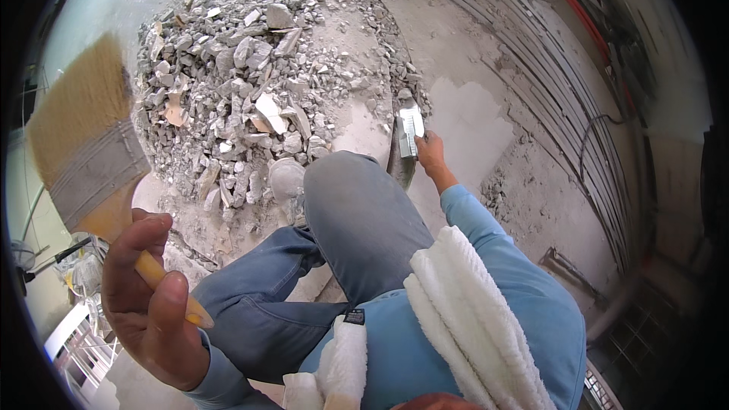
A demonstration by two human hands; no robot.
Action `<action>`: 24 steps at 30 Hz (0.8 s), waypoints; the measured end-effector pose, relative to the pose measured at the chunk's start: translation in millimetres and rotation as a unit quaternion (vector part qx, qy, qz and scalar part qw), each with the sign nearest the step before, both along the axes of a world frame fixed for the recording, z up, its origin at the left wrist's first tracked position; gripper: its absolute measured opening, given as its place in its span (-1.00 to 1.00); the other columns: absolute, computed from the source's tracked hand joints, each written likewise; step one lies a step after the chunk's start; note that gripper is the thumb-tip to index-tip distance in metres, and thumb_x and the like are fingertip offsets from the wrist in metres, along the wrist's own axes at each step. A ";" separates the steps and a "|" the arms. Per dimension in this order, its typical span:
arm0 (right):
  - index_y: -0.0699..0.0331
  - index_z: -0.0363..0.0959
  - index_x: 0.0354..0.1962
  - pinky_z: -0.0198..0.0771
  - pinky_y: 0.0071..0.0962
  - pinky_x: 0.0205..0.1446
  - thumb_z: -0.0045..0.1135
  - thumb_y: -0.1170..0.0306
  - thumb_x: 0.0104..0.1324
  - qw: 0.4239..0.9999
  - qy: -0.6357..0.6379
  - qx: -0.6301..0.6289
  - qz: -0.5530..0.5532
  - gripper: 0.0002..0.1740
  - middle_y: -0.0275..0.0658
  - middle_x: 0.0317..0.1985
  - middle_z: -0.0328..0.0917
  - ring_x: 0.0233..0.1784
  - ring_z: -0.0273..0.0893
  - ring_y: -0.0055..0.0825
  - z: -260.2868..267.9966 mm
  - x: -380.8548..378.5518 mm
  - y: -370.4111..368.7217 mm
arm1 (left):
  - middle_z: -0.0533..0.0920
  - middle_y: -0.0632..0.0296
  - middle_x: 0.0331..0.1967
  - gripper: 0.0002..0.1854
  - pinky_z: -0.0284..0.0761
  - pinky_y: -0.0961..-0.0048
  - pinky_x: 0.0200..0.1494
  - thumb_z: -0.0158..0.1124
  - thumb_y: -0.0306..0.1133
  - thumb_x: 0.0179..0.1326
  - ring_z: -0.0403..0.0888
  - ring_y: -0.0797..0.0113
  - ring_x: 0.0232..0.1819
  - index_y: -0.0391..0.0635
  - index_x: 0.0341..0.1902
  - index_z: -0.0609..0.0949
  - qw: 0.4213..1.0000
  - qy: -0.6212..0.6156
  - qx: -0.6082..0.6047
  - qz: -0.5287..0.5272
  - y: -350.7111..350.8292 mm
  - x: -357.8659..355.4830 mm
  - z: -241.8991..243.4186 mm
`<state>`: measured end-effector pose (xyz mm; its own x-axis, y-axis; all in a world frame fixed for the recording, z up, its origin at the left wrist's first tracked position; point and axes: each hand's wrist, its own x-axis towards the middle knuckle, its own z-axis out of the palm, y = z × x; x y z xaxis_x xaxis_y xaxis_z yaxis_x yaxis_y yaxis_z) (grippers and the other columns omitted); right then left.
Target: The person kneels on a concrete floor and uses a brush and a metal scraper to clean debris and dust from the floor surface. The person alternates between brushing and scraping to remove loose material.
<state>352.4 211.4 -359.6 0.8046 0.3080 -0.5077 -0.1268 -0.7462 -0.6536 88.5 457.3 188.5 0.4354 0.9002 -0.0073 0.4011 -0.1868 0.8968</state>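
My left hand [151,302] is raised at the lower left, its fingers closed around the yellow handle of a wide flat brush [85,136]. The brush's tan bristles point up and away from me, held close to the camera. Farther off, my right hand [431,154] reaches down to the floor and grips the near end of a small pale, box-shaped metal piece [410,128]. That piece lies along a narrow channel [401,168] in the concrete floor. Rubble bits sit at its far end. What it is exactly, I cannot tell.
A heap of broken concrete and tile rubble [239,91] spreads in front of my knees. Long thin rods or pipes [535,62] run along the floor at the right, beside a red pipe [569,0]. A white towel [472,313] hangs from my neck.
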 end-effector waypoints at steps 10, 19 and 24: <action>0.31 0.44 0.14 0.60 -0.45 -0.36 0.13 0.38 0.34 0.960 0.179 0.179 -0.119 -0.57 -0.28 -0.23 0.65 -0.36 0.61 -0.55 18.6 25.1 28.5 | 0.55 -0.09 -0.05 -0.41 0.17 0.18 0.38 0.30 -0.27 -0.09 0.43 0.14 0.16 -0.40 0.04 0.58 1.000 0.007 -0.005 -0.021 -0.7 -3.7 -0.2; 0.24 0.40 0.04 0.59 -0.39 -0.35 0.18 0.27 0.32 0.907 0.311 0.192 -0.209 -0.61 -0.30 -0.23 0.61 -0.29 0.63 -0.50 62.5 13.0 27.2 | 0.54 -0.11 -0.04 -0.39 0.12 0.16 0.39 0.31 -0.24 -0.07 0.40 0.12 0.18 -0.40 0.07 0.56 1.000 0.005 -0.010 -0.027 -4.8 3.2 1.0; 0.18 0.40 0.04 0.47 -0.53 -0.38 0.25 0.35 0.28 0.837 0.393 0.287 -0.252 -0.61 -0.37 -0.22 0.61 -0.34 0.58 -0.55 68.1 -5.1 16.0 | 0.55 -0.11 -0.05 -0.40 0.13 0.17 0.37 0.31 -0.24 -0.06 0.40 0.13 0.16 -0.40 0.07 0.56 0.999 0.020 0.005 -0.040 -5.2 7.1 0.8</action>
